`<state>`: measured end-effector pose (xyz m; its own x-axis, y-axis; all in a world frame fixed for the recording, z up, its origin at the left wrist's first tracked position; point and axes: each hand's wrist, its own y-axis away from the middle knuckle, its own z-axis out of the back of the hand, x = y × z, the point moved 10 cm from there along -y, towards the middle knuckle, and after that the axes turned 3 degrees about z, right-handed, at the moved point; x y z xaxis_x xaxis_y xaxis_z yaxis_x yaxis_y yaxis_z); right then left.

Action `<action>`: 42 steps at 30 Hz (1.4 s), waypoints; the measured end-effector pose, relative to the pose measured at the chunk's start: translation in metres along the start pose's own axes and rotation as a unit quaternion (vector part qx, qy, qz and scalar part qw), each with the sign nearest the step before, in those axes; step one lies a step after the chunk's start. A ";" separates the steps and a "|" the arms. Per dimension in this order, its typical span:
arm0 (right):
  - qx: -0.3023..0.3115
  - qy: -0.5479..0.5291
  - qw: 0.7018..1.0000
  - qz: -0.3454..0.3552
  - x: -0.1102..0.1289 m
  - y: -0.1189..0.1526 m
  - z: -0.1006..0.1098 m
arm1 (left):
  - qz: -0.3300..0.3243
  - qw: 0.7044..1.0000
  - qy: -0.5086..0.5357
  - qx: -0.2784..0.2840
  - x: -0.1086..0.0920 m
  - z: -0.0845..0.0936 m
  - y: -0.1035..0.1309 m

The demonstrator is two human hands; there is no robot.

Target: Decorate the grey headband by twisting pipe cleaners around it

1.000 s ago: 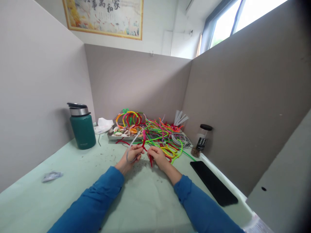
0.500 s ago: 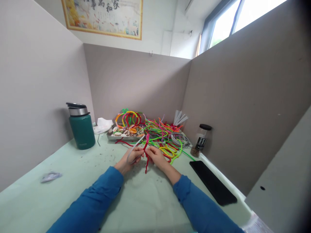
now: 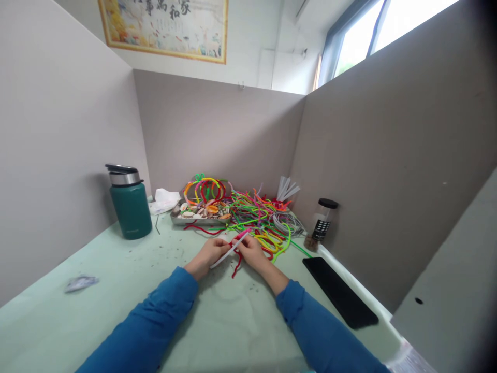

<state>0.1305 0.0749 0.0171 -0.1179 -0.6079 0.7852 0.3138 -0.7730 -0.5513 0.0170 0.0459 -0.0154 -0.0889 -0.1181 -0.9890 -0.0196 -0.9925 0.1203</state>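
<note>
My left hand (image 3: 209, 255) and my right hand (image 3: 251, 251) meet over the middle of the table, both with fingers closed in a pinch. A thin pale band (image 3: 227, 255) slants between them, its upper end near my right fingers. A red pipe cleaner (image 3: 236, 268) is pinched where the fingertips meet, with its loose end hanging down below. A pink length (image 3: 244, 234) shows just above my right fingers, beside the band. Which fingers grip the band is hard to make out. Just beyond the hands lies a heap of colourful pipe cleaners (image 3: 252, 207).
A metal tray (image 3: 202, 221) at the back holds wooden pieces, with colourful wrapped hoops (image 3: 205, 189) over it. A green bottle (image 3: 132, 210) stands left, near white tissue (image 3: 166, 199). To the right are a black-lidded jar (image 3: 322, 223), a black slab (image 3: 339, 292) and grey coiled strands (image 3: 287, 224).
The pale band has swung down and right, now lying across between both hands. The red and pink stem has tipped from upright to leaning right. My forearms have barely moved.
</note>
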 end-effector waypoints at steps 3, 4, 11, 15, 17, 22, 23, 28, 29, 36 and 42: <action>-0.002 0.001 1.000 -0.015 -0.004 -0.001 0.000 | -0.014 0.999 -0.028 0.001 -0.003 -0.001 0.000; 0.002 -0.003 1.000 -0.017 -0.004 -0.001 0.000 | -0.019 0.999 -0.032 0.004 -0.004 -0.002 0.001; 0.007 -0.035 0.999 0.002 0.006 -0.001 -0.002 | -0.044 0.998 -0.048 0.007 -0.006 -0.001 0.000; -0.001 -0.030 0.999 -0.029 0.002 0.001 -0.001 | -0.039 0.998 -0.059 0.000 -0.005 0.000 0.000; 0.010 -0.017 0.999 -0.039 0.004 0.003 -0.002 | -0.040 0.997 -0.061 0.000 -0.005 -0.001 0.000; 0.019 0.007 0.999 -0.038 0.012 0.004 -0.001 | -0.061 0.997 -0.055 0.011 -0.011 -0.003 0.002; 0.022 0.010 0.999 -0.036 0.012 0.004 -0.001 | -0.061 0.997 -0.054 0.014 -0.011 -0.004 0.003; 0.034 0.007 0.999 -0.036 0.006 0.003 -0.004 | -0.046 0.997 -0.039 0.045 -0.007 -0.008 0.003; 0.033 0.006 0.999 -0.035 0.004 0.003 -0.004 | -0.045 0.997 -0.037 0.050 -0.006 -0.008 0.002; 0.021 0.012 0.999 -0.029 0.005 0.001 0.000 | -0.028 0.998 -0.018 0.056 -0.001 -0.009 0.002; 0.018 0.000 0.999 -0.035 0.006 0.002 -0.001 | -0.023 0.998 -0.033 0.039 -0.004 -0.006 0.004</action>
<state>0.1300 0.0698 0.0203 -0.1404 -0.5532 0.8211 0.3386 -0.8062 -0.4852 0.0235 0.0422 -0.0113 -0.1510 -0.0680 -0.9862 -0.1032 -0.9911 0.0841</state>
